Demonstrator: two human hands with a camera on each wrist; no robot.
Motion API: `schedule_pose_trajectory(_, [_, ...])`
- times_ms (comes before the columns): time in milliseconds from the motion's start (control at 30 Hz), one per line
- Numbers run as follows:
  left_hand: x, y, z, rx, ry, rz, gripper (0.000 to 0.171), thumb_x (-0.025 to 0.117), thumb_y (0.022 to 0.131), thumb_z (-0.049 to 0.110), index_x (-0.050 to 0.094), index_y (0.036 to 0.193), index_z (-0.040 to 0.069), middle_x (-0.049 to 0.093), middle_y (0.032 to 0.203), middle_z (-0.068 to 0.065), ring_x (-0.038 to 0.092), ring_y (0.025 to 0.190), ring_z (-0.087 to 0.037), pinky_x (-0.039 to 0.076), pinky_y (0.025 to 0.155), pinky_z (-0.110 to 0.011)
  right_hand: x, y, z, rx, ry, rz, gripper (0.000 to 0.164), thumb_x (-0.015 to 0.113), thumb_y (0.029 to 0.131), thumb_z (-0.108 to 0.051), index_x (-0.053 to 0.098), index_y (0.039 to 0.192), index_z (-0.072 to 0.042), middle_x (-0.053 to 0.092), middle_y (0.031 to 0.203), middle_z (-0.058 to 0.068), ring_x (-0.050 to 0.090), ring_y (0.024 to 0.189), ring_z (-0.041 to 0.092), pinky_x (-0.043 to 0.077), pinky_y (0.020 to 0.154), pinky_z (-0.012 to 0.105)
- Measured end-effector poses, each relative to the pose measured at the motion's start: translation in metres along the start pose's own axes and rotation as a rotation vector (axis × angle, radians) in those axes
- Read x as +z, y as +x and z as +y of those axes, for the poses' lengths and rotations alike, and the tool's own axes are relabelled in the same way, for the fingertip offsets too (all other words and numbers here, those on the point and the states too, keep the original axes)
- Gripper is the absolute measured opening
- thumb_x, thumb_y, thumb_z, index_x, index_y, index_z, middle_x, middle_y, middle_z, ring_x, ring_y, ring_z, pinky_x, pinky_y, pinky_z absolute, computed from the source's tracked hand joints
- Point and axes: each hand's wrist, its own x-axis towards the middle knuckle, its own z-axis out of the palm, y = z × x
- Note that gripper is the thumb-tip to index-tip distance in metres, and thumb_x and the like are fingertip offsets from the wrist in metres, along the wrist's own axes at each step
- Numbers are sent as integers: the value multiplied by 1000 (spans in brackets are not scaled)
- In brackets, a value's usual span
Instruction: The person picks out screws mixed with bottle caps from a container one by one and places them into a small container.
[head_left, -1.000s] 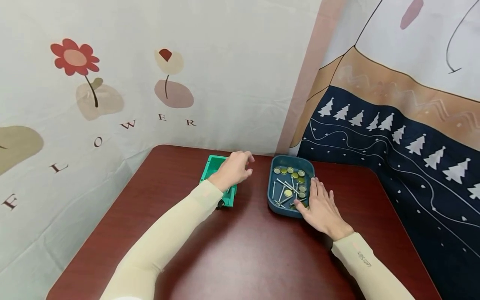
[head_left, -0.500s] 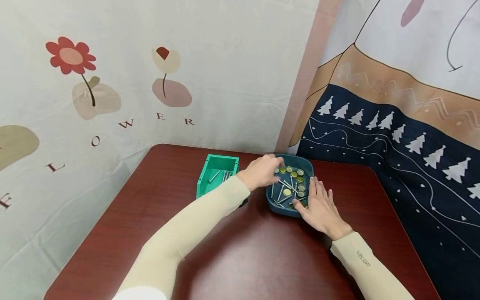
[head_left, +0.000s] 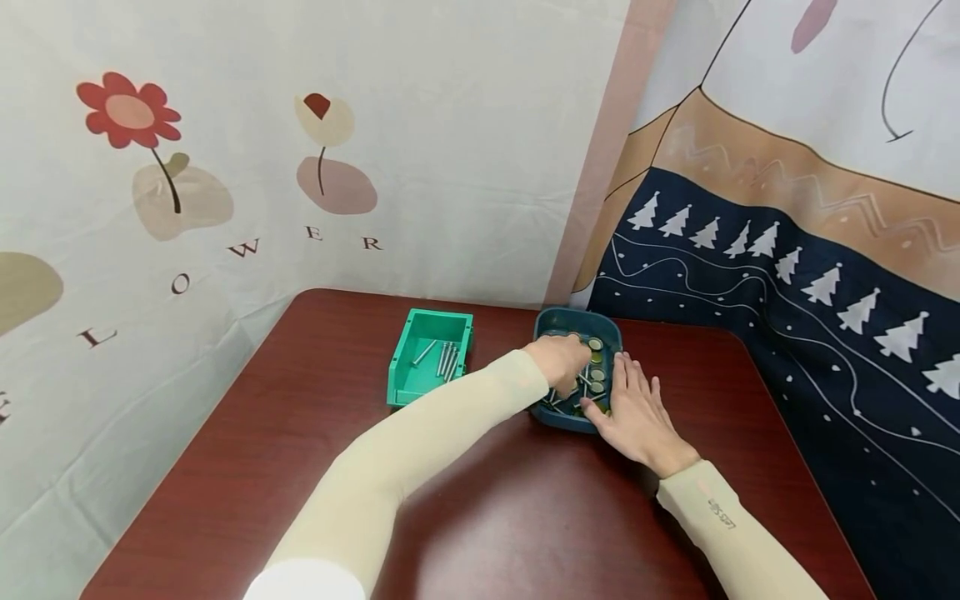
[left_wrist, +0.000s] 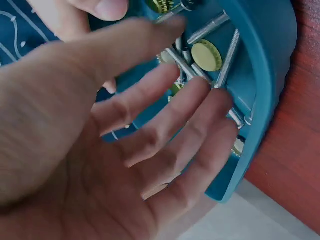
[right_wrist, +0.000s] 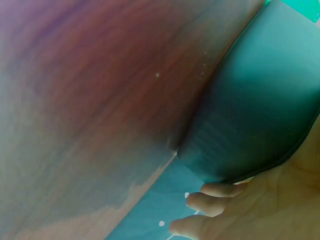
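My left hand [head_left: 561, 360] reaches down into a dark blue tray [head_left: 566, 423] holding loose screws and bottle caps. In the left wrist view its slightly bent fingers hang over several silver screws [left_wrist: 230, 57] and a yellowish bottle cap [left_wrist: 206, 55]. Thumb and fingertips are apart, and nothing shows between them. My right hand [head_left: 641, 417] rests on the tray's right rim, fingers straight. The right wrist view has that hand [right_wrist: 280, 210] against the tray's outer wall [right_wrist: 260, 100]. Part of the tray's contents is hidden under my left hand.
A green bin [head_left: 408, 385] stands left of the tray, with several screws [head_left: 447, 362] lying in it. Both sit near the far edge of the dark red table [head_left: 300, 417]. Printed cloth [head_left: 465, 167] hangs right behind the table.
My left hand has moved right, from over the green bin to inside the blue tray. The green bin's screws have come into view. My right hand has stayed on the tray's rim.
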Motion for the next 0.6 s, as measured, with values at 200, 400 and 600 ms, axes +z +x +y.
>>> schedule_pose_trajectory(200, [-6, 3, 16, 31, 208, -234, 48, 83, 109, 29, 69, 155, 25, 76, 146, 8, 66, 117, -9, 59, 98, -27, -1, -2, -1, -2, 7, 6, 110, 59, 115, -62, 11, 182, 11, 14, 192, 35, 18, 177, 62, 13, 138, 88])
schedule_pose_trajectory(400, [2, 6, 27, 38, 342, -213, 68, 82, 110, 32, 55, 173, 34, 68, 165, 8, 67, 138, -5, 62, 109, -25, -1, -3, -2, 5, 14, 0, 107, 59, 116, -60, 12, 182, 11, 13, 192, 34, 18, 176, 63, 11, 138, 89])
schedule_pose_trajectory(600, [7, 13, 28, 24, 319, -211, 71, 73, 116, 24, 45, 180, 35, 59, 176, 6, 61, 156, -8, 59, 121, -28, -3, -3, -2, -1, 9, 3, 107, 59, 116, -59, 12, 182, 11, 13, 192, 34, 18, 177, 63, 13, 137, 89])
